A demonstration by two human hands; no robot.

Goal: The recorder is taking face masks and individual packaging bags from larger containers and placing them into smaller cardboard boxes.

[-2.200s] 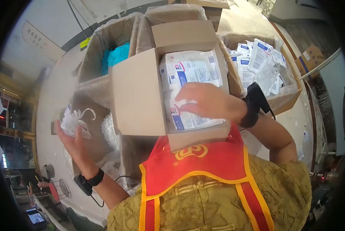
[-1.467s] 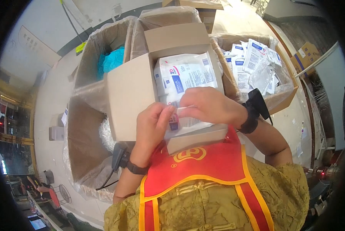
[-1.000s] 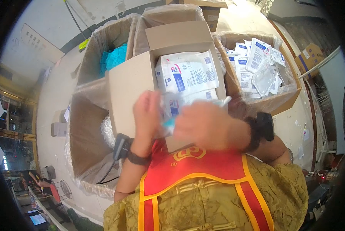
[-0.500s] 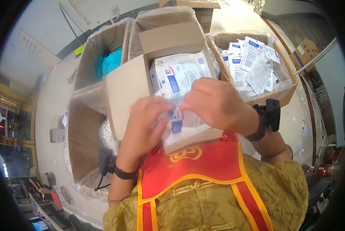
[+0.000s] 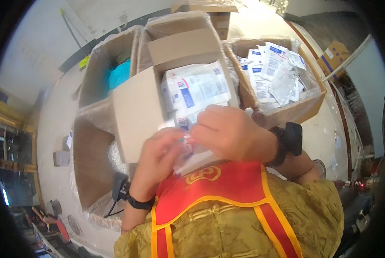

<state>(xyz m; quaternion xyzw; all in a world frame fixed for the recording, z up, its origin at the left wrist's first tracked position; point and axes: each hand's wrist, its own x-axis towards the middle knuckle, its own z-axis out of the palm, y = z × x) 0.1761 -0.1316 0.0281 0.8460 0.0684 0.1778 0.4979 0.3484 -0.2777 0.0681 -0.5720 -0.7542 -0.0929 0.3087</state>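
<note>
My left hand [image 5: 160, 161] and my right hand [image 5: 227, 133] meet over the near edge of the middle cardboard box [image 5: 134, 116]. Both pinch one small clear packet [image 5: 184, 144] with white, red and blue print, held between the fingertips just above the box. The box is filled with flat white sealed packets [image 5: 196, 88] with blue and red print. Each wrist wears a black band. The lower part of the held packet is hidden behind my fingers.
A box lined with clear plastic [image 5: 93, 172] stands at the left with more wrapped items inside. A box at the right [image 5: 287, 109] holds several loose white and blue packets. A far-left box [image 5: 115, 75] holds something teal. A closed carton [image 5: 214, 13] sits behind.
My left hand came over from the left plastic-lined box to the middle box. Both hands lifted a small packet and now hold it together near the box's front edge.
</note>
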